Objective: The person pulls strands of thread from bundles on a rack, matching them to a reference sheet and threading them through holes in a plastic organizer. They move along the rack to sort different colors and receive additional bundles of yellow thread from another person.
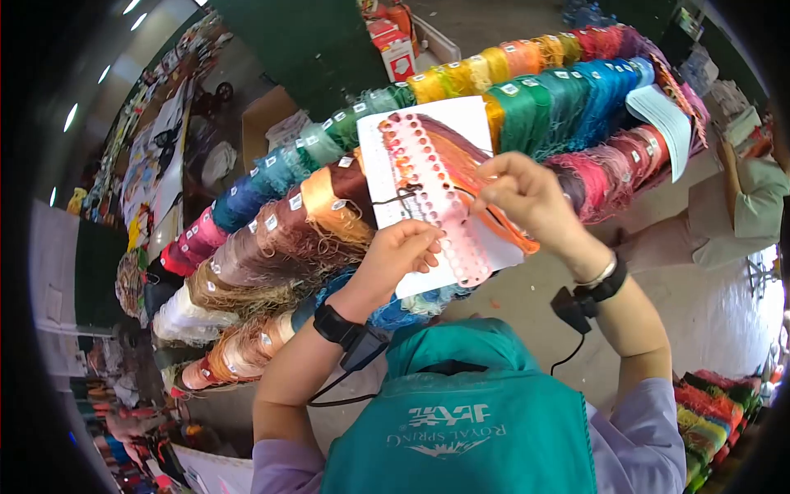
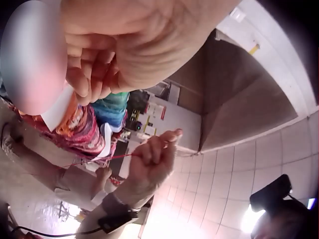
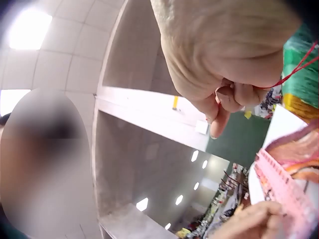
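A pink punched card lies on a white sheet, with orange and maroon threads looped along its right side. My left hand has its fingers curled at the card's left edge, where thumb and fingertips appear to pinch it; the exact contact is partly hidden. Above the card's right side, my right hand is raised, its fingers bent round a red thread. That thread trails from the right hand in the left wrist view. Dark threads cross the card's middle.
Rows of coloured thread hanks surround the sheet, including green hanks and brown hanks. A pale blue paper hangs over the right-hand hanks. Another person is at the right. A red and white box stands beyond the rack.
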Motion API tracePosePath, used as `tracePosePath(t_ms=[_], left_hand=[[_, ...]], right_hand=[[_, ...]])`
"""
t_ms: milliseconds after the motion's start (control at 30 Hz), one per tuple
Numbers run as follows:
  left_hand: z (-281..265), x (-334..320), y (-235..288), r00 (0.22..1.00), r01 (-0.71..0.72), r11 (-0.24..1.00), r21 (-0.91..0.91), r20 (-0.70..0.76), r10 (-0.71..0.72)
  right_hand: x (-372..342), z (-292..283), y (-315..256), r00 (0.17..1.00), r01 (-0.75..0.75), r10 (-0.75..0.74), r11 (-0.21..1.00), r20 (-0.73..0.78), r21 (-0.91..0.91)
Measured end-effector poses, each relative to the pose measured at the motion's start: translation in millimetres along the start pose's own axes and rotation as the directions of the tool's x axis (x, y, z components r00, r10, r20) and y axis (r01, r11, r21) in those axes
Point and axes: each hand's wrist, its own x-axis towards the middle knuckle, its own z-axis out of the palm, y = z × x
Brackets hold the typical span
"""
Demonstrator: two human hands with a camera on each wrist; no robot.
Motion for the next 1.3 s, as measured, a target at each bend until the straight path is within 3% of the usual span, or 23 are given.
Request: tracePosePath(t_ms=[100,233,333,667,967,1067,1300], left_hand=[[-13.1,-0.1,-0.3,0.989,-0.115,0.99,-0.084,-0.102,0.106],[-19.6,13.0,2.1,0.983,-0.148,0.985,-0.094,-0.127,0.135],[-26.0,24.8,-1.5,0.994,-0.095,0.99,-0.105,-0.064,0.088],[-32.7,47.3,-2.0,0.993,-0.105,0.992,-0.071,-0.063,0.101],[-36.5,51.4,3.2,0.996,-0.065,0.996,-0.069,-0.058,0.061],[-38.0,53.6,1.6,0.997,-0.049,0.998,-0.04,-0.061,0.047],[-52.5,33.5,6.5,0.973,-0.073,0.995,0.061,-0.216,0.085]], right_hand=[[24.1,15.2,50.2,0.999,-0.032,0.033,0.98,0.003,-0.198],[45.8,23.5,89.1,0.998,-0.013,-0.006,0.953,-0.063,-0.304],[42.8,41.1,64.2,0.997,-0.066,0.036,0.871,-0.071,-0.487],[48.9,52.0,56.5,0.995,0.084,-0.099,0.639,0.026,-0.765],[52.2,56.3,52.8,0.994,0.103,-0.088,0.552,0.065,-0.828],[52.7,57.0,57.7,0.992,0.116,-0.116,0.598,0.057,-0.793],[55.8,60.3,51.3,0.999,-0.008,0.039,0.603,0.019,-0.797]])
